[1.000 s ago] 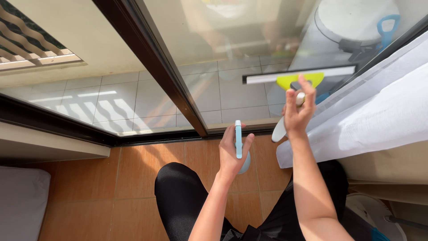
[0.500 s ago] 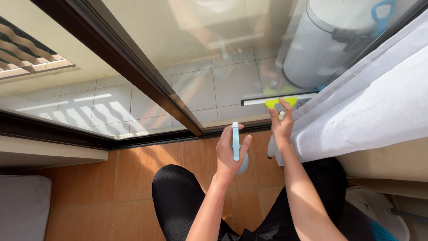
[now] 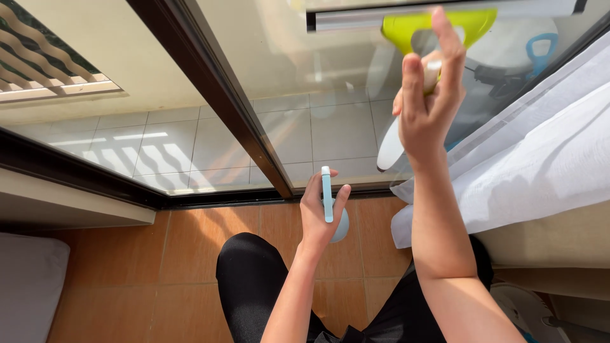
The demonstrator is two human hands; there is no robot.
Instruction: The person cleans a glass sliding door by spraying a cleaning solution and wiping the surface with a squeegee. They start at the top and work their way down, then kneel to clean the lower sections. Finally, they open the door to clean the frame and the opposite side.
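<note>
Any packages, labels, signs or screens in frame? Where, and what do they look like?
No labels, signs or screens show.
Only container: pale blue spray bottle, held in the left hand low by the glass door's dark frame; slim upright nozzle, rounded body, no print visible.

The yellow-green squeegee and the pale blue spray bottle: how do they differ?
The yellow-green squeegee with a long silver blade is raised high against the glass door in the right hand; the pale blue spray bottle sits low in the left hand, away from the glass. Both are gripped.
</note>
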